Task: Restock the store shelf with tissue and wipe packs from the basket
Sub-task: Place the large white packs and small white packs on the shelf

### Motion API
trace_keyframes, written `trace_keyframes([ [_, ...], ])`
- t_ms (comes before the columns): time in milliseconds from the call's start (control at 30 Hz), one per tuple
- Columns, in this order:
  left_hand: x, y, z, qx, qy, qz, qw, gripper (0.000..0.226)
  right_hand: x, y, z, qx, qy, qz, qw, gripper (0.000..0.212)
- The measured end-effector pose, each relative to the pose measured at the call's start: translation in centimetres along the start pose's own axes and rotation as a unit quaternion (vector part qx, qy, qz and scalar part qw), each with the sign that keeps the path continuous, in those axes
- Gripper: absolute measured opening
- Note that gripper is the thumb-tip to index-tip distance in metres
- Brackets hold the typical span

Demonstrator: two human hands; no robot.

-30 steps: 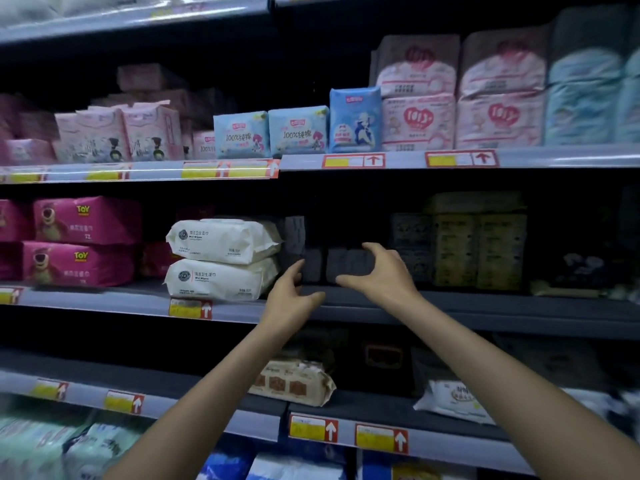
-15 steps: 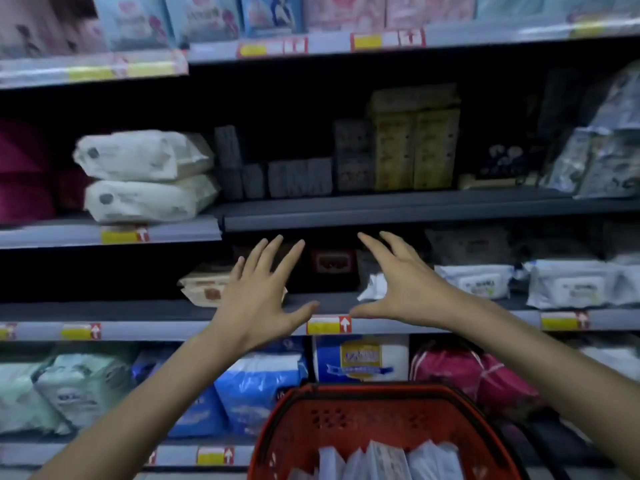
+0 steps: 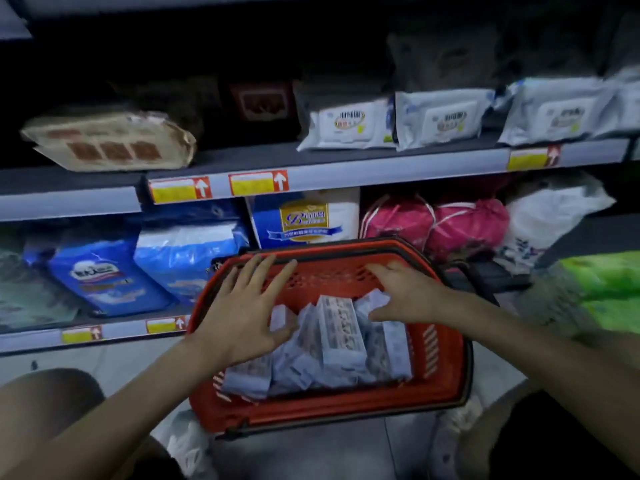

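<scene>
While the packs (image 3: 332, 344) lie heaped in the red basket (image 3: 446, 368) on the floor before the shelf (image 3: 381, 169), both hands are spread above them with nothing gripped. The left hand (image 3: 246, 313) hovers flat over the heap's left side, fingers splayed, its thumb near or on a pack. The right hand (image 3: 405, 296) rests fingers-down on the heap's right side, not yet closed on anything. Judging by the pile, much restocking is left; no pack is in hand. On the shelf above, white wipe packs (image 3: 349, 128) sit to the right and a tan pack (image 3: 110, 143) to the left, with a dark open stretch between them that looks able to take more. Blue bags (image 3: 104, 275) and pink bundles (image 3: 436, 223) fill the lower tier behind the basket. Nothing blocks the lift, though the basket's far rim stands close against the lower goods.
</scene>
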State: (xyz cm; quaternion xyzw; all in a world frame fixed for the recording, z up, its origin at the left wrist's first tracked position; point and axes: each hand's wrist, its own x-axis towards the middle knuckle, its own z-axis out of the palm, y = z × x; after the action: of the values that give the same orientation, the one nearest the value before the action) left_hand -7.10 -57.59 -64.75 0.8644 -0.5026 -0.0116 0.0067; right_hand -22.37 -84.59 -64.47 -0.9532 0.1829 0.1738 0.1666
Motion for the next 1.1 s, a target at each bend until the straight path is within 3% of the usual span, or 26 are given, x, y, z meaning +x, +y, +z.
trace_keyframes([
  [133,0.6,0.8,3.6,0.008,-0.092,0.015,0.996,0.105,1.4,2.3,4.3,-0.174,-0.063,0.009,0.983,0.087],
  [267,1.4,1.8,5.8,-0.037,-0.151,0.007,0.988,0.099,2.8,4.4,6.7,-0.372,-0.052,-0.061,0.925,0.076],
  [600,1.0,3.3,7.6,-0.077,-0.191,0.005,0.979,0.082,5.4,4.4,8.2,-0.467,-0.024,-0.091,0.879,0.06],
  [800,0.6,3.1,6.9,-0.122,-0.147,-0.007,0.982,0.078,5.0,2.8,6.1,-0.433,0.022,-0.137,0.891,0.047],
  [933,0.3,2.0,7.2,-0.162,-0.146,-0.033,0.975,0.076,4.0,1.4,3.6,-0.27,0.005,-0.105,0.957,0.03],
  [1033,0.2,1.3,7.3,-0.243,-0.145,-0.081,0.956,0.074,3.2,1.3,1.6,-0.16,0.057,-0.111,0.979,0.013],
  [1100,0.3,1.2,6.7,-0.336,-0.149,-0.131,0.921,0.069,2.4,1.3,0.4,-0.087,0.08,-0.098,0.988,0.026],
])
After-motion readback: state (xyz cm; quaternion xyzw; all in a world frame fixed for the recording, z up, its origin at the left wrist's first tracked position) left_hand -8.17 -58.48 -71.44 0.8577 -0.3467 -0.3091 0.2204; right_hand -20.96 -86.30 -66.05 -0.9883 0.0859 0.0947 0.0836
